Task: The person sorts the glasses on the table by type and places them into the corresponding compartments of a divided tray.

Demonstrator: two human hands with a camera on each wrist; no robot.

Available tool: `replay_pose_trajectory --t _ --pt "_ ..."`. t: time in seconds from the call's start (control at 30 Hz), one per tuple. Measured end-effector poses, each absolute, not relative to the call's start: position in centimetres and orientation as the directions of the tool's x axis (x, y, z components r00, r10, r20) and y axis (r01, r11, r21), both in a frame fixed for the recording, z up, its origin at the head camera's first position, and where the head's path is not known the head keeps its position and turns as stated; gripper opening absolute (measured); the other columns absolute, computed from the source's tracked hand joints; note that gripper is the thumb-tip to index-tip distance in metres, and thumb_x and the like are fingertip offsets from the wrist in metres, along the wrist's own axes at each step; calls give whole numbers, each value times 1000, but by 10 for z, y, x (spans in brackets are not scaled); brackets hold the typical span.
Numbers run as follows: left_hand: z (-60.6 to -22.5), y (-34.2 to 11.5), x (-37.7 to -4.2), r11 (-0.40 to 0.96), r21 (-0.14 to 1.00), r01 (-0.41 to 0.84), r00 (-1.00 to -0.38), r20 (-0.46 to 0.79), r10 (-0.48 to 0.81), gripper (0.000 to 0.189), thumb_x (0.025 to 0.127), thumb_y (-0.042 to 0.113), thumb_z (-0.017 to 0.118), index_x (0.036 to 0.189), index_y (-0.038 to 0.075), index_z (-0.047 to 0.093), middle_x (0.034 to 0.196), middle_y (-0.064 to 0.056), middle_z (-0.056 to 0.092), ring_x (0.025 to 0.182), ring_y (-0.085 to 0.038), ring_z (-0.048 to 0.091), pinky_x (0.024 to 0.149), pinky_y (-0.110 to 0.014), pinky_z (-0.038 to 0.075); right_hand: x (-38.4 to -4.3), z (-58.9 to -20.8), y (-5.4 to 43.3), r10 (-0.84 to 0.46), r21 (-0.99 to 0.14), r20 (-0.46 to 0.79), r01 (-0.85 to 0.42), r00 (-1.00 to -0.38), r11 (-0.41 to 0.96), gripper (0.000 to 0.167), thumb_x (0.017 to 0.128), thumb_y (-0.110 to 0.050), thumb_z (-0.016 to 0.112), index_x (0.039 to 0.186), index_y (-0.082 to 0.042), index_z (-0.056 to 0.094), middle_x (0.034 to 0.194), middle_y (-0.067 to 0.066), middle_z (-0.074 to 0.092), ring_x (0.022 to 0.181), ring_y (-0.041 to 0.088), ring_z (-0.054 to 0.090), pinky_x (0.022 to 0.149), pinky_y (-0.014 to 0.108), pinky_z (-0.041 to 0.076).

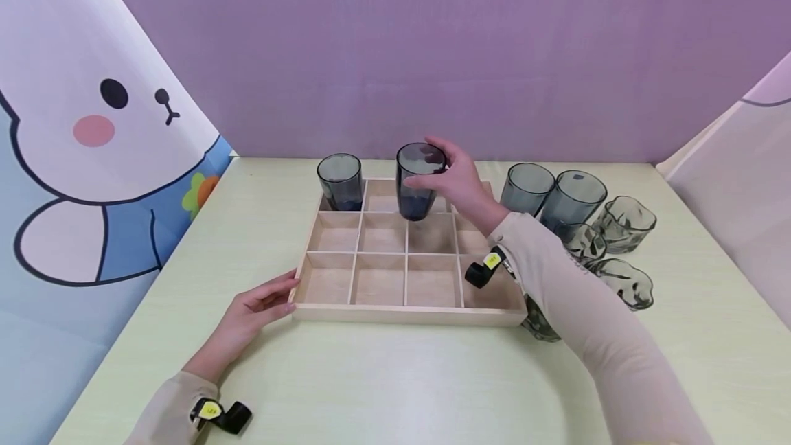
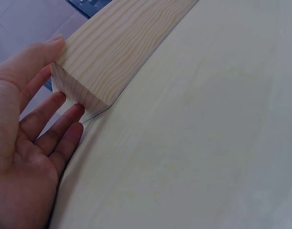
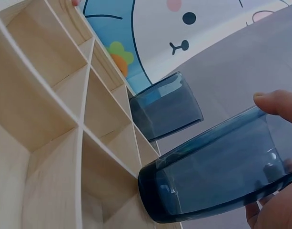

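Note:
My right hand grips a tall smoky blue-grey drinking glass by its upper part, thumb and fingers on opposite sides. That glass is upright, its base over the back part of a shallow wooden divided tray; whether the base touches a divider, I cannot tell. A matching glass stands in the tray's back-left compartment. At the front-left corner, my left hand touches the tray with thumb and fingertips, the fingers loosely extended in the left wrist view. My right forearm hides part of the tray's right side.
Right of the tray stand two more tall smooth glasses and several wavy clear-grey glasses, some partly behind my right sleeve. A purple backdrop rises behind the table, with a cartoon-printed cloth at left.

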State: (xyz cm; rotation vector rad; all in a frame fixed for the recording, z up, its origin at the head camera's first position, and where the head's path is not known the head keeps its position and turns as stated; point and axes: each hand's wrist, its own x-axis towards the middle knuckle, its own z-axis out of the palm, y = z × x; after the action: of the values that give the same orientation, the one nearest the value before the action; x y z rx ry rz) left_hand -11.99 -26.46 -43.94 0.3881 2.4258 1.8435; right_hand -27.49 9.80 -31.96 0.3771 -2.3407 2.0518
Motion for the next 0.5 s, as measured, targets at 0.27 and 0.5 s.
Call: replay_pose_trajectory --t 0.27,0.5 --pt "-441 -266 -118 232 959 163 -966 107 235 42 93 2 68 133 -7 58 142 13 52 119 6 52 91 -15 48 -284 -320 80 -129 -988 143 -150 -981 47 84 75 0 85 149 -10 45 138 10 53 121 23 52 96 35 50" --pt "-441 -265 -120 230 959 165 -965 108 240 42 93 2 68 133 -7 58 140 16 53 119 6 52 91 -15 48 -293 -324 70 -106 -987 158 -158 -982 -13 84 75 3 84 149 -10 45 137 7 55 121 21 51 94 32 51"
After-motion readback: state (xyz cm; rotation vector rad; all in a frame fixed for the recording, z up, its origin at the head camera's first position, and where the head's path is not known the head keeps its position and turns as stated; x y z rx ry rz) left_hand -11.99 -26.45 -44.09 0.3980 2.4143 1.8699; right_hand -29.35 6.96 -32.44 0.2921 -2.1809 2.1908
